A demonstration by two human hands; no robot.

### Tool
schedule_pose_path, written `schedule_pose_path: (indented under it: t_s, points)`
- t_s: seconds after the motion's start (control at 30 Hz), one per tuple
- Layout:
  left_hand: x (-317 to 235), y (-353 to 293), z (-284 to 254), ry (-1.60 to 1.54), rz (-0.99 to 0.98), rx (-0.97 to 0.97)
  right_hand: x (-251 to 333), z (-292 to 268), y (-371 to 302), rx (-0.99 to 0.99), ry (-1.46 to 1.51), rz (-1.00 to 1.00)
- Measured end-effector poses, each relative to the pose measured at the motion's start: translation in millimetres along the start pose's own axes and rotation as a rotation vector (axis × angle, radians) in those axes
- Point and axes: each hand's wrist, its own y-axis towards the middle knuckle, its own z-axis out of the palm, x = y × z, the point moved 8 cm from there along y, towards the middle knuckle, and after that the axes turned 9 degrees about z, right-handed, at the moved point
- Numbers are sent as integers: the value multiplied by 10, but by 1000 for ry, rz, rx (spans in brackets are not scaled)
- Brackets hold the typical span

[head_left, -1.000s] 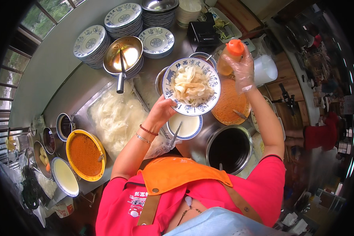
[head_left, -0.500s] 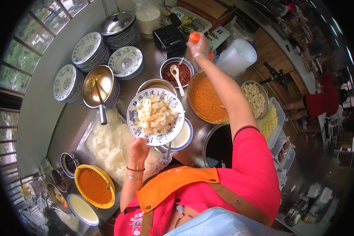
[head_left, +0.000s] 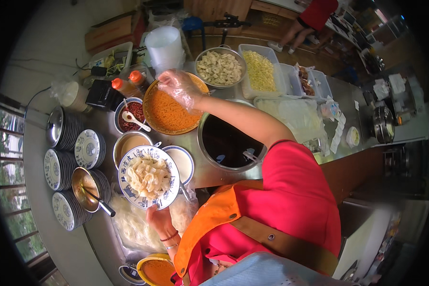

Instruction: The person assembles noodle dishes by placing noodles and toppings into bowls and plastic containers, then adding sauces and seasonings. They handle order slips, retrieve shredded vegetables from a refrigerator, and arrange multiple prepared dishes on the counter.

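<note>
My left hand (head_left: 160, 221) grips the near rim of a blue-and-white patterned plate (head_left: 129, 194) from below and holds it up, nearly level. Wide pale noodles (head_left: 150, 176) are heaped in its middle. My right hand (head_left: 180, 88), in a clear plastic glove, is over the far part of a big bowl of orange, crumbly sauce (head_left: 170, 117). Its fingers are curled, and no object shows in them. Two bottles with orange caps (head_left: 125, 86) stand just left of that hand. A bowl of red chili (head_left: 130, 112) with a white spoon (head_left: 134, 120) is below the bottles.
A large pot of dark liquid (head_left: 229, 138) lies under my right forearm. Beyond it are a bowl of pale cubes (head_left: 220, 69) and a tub of yellow shreds (head_left: 263, 74). Plate stacks (head_left: 88, 148) and a metal ladle (head_left: 86, 188) are at left. Bagged noodles (head_left: 136, 224) lie below my plate.
My right hand has let go of the orange-capped bottle and moved right, over the orange sauce bowl. My view has turned to the right. The plate stays in my left hand.
</note>
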Motion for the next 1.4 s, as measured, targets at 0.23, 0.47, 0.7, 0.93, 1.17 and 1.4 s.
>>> schedule_pose_path:
  t_s: [0.23,0.47,0.7,0.93,1.17,1.4]
  points:
    - [472,-86,302,86,-209,117,-359,-3092,-1428,-387,-196,307]
    - [1188,-537,1014,155,-275,175,-737,-4974,-2602,-756,-90,577]
    - [2318,-1174,1640,151,-312,192,-1672,-5195,-2961,-375,356,1032]
    - [3111,-1783,2082,118,-348,159,-3010,-4937,-2561,-734,946,1313]
    - [3265,-2088,2182,151,-375,174,-3322,-4804,-2467,-936,907,1356]
    - [3142,-2080,2012,183,-391,158,-3170,-4882,-2368,-1080,794,1263]
